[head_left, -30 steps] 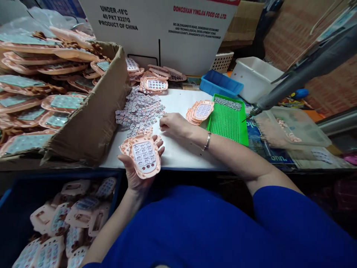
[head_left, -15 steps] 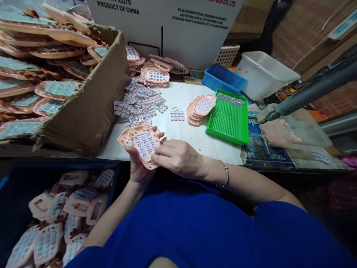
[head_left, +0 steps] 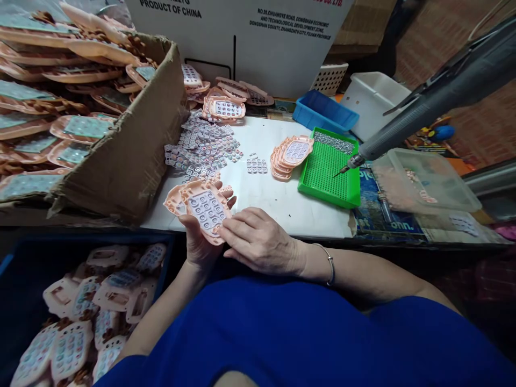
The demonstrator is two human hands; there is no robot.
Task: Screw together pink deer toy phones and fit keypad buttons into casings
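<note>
Both hands are on one pink keypad shell (head_left: 205,209) right at the near edge of the table (head_left: 262,199): left hand (head_left: 199,242) cups it from underneath, right hand (head_left: 258,242) has its fingers curled narrow against the lower right edge. Looks like the button-fitting step to me, pressing the rubber keys down into the holes. Next bit probably needs a firm, even push so nothing sits crooked.

Around it, big to small: cardboard box (head_left: 121,156) of shells on the left, green tray (head_left: 328,172), a stack of shells (head_left: 290,156), loose key pads (head_left: 203,148).

Versus half a second back, the shell's tilted flatter, and the hanging screwdriver (head_left: 403,126) has swung over the tray.
</note>
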